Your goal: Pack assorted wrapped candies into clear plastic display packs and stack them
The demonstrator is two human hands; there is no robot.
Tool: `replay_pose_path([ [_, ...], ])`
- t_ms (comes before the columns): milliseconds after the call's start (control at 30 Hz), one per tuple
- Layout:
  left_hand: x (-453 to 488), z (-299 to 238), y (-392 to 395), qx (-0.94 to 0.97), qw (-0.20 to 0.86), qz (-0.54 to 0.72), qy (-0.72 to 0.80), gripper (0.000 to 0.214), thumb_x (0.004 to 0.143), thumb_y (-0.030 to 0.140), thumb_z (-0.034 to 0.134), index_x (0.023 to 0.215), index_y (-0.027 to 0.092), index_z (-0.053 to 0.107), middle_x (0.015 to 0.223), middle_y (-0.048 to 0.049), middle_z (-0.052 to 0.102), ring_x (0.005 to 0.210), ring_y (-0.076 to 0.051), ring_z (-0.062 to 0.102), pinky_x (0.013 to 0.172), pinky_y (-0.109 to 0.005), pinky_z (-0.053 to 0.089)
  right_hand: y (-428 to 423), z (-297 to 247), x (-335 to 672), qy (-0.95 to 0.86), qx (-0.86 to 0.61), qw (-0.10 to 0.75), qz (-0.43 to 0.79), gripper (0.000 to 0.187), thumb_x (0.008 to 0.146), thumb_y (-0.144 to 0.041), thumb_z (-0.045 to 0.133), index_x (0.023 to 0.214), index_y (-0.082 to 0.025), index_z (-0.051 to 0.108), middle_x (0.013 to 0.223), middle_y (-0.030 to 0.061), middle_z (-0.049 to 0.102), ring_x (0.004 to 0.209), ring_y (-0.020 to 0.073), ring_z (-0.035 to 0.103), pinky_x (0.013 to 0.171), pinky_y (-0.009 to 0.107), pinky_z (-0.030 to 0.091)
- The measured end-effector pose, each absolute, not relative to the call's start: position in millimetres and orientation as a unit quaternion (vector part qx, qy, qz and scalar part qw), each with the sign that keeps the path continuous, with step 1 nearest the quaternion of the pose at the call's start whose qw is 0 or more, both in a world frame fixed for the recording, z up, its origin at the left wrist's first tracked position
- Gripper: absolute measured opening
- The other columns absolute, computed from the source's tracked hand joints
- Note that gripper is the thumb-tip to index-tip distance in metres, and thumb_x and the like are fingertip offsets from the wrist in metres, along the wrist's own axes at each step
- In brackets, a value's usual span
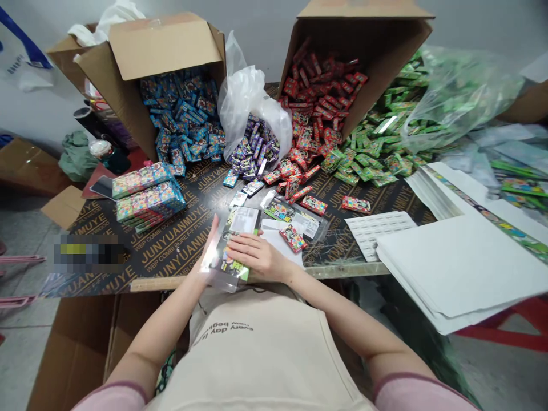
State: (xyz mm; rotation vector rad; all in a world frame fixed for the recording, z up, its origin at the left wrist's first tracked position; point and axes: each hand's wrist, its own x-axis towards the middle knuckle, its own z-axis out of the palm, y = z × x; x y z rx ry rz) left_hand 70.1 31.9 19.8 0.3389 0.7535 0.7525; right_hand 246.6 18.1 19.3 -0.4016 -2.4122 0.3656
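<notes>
Grips the left edge of a clear printed pouch in the left hand, with most fingers hidden behind it, and lays the right hand flat across its front, at the near edge of the bench. Runs the pouch's long axis toward the far side, between both hands, leaning slightly right at the top, with glare masking some print. Just beyond the right hand, nearer to it than the left, shows a loose red pack lying slantwise, and farther back, heaped red packs in a dim carton, hard to tell apart.
</notes>
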Motion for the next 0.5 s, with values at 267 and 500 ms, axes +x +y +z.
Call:
replay_pose_path([
  [267,58.0,23.5,14.6,0.202,0.824,0.415,0.33,0.065,0.082,0.061,0.046,0.121,0.012,0.061,0.105,-0.0132,0.072,0.102,-0.03,0.066,0.09,-0.044,0.052,34.3,41.3,240.9,-0.795,-0.322,0.446,0.257,0.039,0.082,-0.016,0.05,0.119,-0.025,0.059,0.124,0.0101,0.06,0.117,0.0249,0.054,0.099,0.049,0.046],
  [500,59.2,22.8,6.6,0.276,0.841,0.323,0.335,0.061,0.082,0.059,0.052,0.119,0.011,0.063,0.113,-0.0172,0.07,0.096,-0.028,0.069,0.072,-0.032,0.055,60.2,47.4,233.1,-0.731,-0.444,0.443,0.268,0.045,0.073,-0.039,0.075,0.111,-0.022,0.058,0.111,0.009,0.06,0.105,0.0264,0.055,0.094,0.044,0.045],
])
